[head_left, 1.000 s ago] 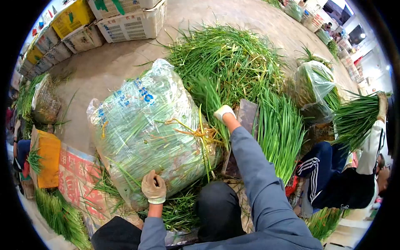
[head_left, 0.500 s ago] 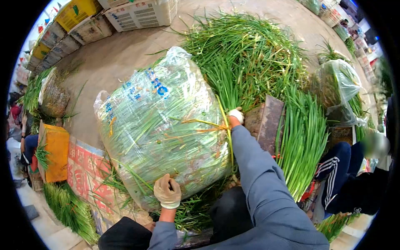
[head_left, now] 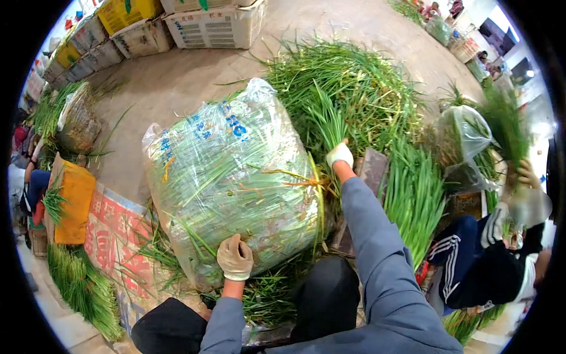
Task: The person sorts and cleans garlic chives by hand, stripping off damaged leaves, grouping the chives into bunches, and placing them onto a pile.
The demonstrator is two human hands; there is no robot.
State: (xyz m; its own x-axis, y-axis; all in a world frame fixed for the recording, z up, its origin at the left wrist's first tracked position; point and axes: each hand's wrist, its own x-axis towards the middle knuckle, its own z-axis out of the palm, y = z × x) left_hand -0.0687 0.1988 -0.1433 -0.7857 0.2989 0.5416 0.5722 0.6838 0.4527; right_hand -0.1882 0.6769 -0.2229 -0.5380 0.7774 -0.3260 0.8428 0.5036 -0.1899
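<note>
My right hand (head_left: 340, 154), in a pale glove, grips the base of a bunch of long green leaves (head_left: 326, 121) whose tips point away from me. This bunch lies over the near side of a big leafy pile (head_left: 365, 88). My gloved left hand (head_left: 235, 258) has its fingers curled and rests at the near edge of a large clear plastic bag (head_left: 236, 171) stuffed with greens. Whether anything is inside those fingers is hidden. Yellow and orange ties (head_left: 303, 182) cross the bag's right side.
Right of my arm, straightened greens (head_left: 414, 197) lie beside a dark board (head_left: 370, 171). A co-worker (head_left: 483, 259) at the right lifts a blurred bunch. Crates (head_left: 215, 28) stand at the back left; an orange box (head_left: 75, 200) is at the left.
My right hand first drew back toward the bag's ties, then rose slightly with the leaves, which now stand out more from the pile. My left hand stays at the bag. The co-worker's bunch has risen.
</note>
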